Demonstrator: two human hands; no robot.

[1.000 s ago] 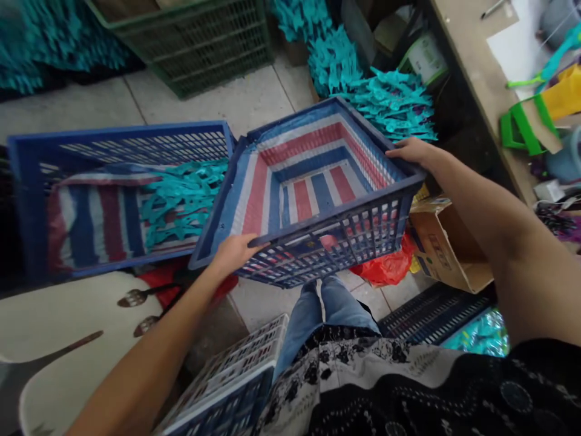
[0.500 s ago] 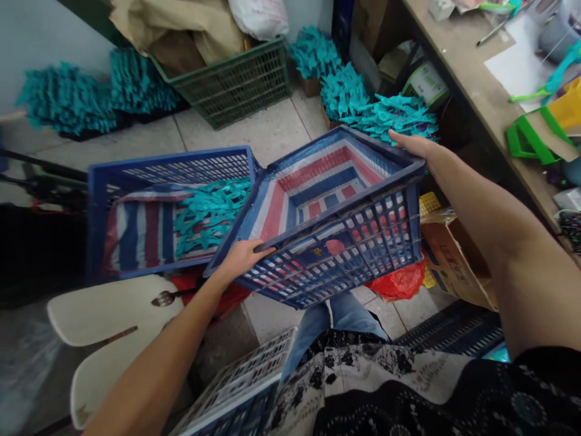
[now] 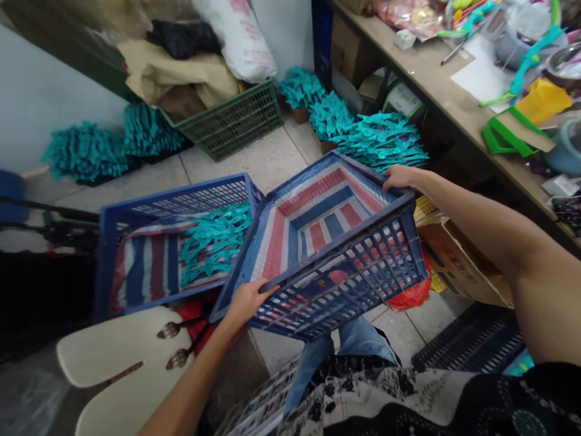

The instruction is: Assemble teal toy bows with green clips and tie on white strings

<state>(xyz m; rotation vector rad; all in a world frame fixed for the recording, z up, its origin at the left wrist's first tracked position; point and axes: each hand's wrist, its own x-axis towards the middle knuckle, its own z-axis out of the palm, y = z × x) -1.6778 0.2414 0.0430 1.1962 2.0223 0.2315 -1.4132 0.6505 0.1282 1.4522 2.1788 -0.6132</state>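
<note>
A blue plastic crate (image 3: 338, 284), lined with a red, white and blue striped sheet, is held tilted in front of my body. My left hand (image 3: 247, 301) grips its near left rim, thumb over the edge. At the far right corner, my right hand (image 3: 399, 177) is closed on the rim, fingers curled to the inside. No pieces show on the crate's striped lining. Left of it stands a second blue crate (image 3: 109, 242), with a similar lining and a heap of teal plastic pieces (image 3: 213, 239). The held crate overlaps this one's right end.
More teal pieces (image 3: 381, 142) are piled by the table (image 3: 436, 79) and along the wall. A green crate (image 3: 227, 118) with sacks stands behind. A cream chair (image 3: 122, 345) is at left; a cardboard box (image 3: 458, 260) and a red bag (image 3: 411, 295) are at right.
My view has shifted, so the scene sits lower in the picture. My right hand's fingers, stretched out before, now curl over the crate's rim. My left hand keeps its grip.
</note>
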